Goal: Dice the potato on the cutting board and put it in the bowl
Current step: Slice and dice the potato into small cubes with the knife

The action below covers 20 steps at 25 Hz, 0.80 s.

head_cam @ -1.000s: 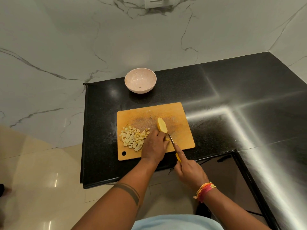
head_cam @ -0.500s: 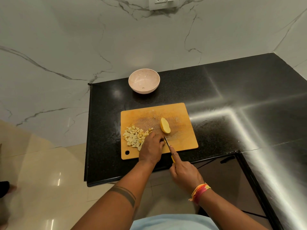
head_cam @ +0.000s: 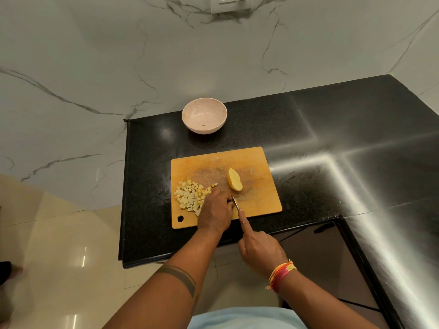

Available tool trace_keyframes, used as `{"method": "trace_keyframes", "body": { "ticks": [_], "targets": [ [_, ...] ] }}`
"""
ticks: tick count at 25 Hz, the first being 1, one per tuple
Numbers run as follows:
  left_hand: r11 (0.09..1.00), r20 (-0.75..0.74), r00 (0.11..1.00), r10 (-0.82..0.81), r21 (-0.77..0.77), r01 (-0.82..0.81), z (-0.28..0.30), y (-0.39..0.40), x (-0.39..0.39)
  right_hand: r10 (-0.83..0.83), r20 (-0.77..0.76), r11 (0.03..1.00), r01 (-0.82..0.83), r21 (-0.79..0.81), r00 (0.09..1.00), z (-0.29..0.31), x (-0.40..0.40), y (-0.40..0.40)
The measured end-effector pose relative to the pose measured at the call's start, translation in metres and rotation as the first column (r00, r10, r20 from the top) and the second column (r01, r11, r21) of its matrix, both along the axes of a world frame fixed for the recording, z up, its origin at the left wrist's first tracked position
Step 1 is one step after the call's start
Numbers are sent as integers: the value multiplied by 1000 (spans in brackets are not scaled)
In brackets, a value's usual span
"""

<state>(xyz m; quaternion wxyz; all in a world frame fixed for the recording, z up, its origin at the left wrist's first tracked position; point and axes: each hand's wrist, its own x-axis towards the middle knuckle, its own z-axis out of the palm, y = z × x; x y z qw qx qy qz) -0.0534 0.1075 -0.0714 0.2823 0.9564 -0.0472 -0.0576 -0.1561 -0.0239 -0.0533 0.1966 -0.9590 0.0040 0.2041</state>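
Wooden cutting board [head_cam: 261, 200] carries diced potato [head_cam: 191, 195] at nine o'clock; left hand [head_cam: 217, 211] curled beside it, contents hidden; right hand [head_cam: 259, 248] grips knife [head_cam: 235, 202].

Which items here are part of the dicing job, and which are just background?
Job items:
- cutting board
- potato piece, uncut
- diced potato, piled on the board
- knife, in the right hand
- left hand, beside the blade
- bowl, no dice in it yet

Background:
- black countertop
- wall socket
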Motion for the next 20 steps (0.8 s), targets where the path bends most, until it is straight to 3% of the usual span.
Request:
{"method": "trace_keyframes", "body": {
  "ticks": [11, 17, 20],
  "targets": [
    [999, 17, 999, -43, 33, 42, 1, -2, 1, -16, -58, 998, 19, 61, 998, 6, -20, -4],
    [1000, 36, 999, -8, 16, 7, -3, -3, -6, -102, 23, 985, 98, 145, 995, 2, -21, -19],
    [996, 11, 999, 33, 80, -34, -3, -11, -4, -145, 32, 978, 139, 155, 989, 1, -13, -27]
  ]
}}
